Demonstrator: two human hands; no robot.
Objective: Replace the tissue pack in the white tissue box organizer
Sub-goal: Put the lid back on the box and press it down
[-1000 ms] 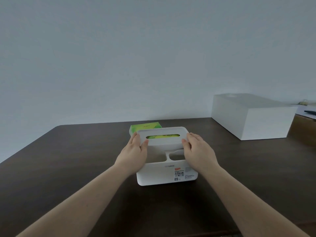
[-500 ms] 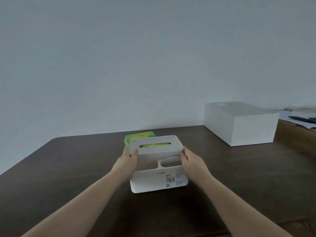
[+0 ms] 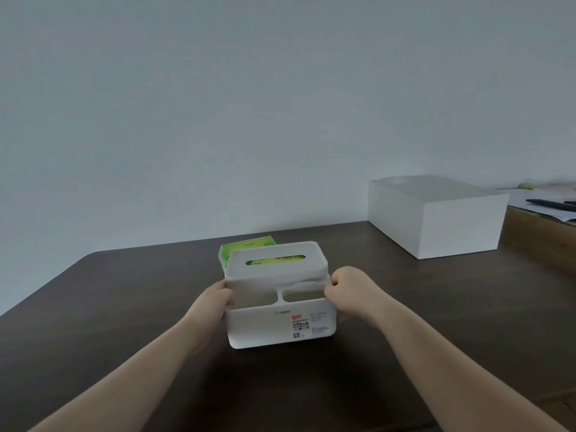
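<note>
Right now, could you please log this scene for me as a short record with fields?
surface: dark table
organizer: white tissue box organizer, label facing camera
lid: slotted white lid, green showing through the slot
left hand: left hand gripping lid's left end
right hand: right hand gripping lid's right end
behind: green tissue pack
far right: white box

Head-worn view, single wide-angle camera.
The camera looked forward and slightly down from the person's head across the dark worktop (image 3: 124, 307) toward a bare wall (image 3: 280, 104); both forearms entered from the lower edge, the hands close, and the white box (image 3: 436, 219) lay farther right.
</note>
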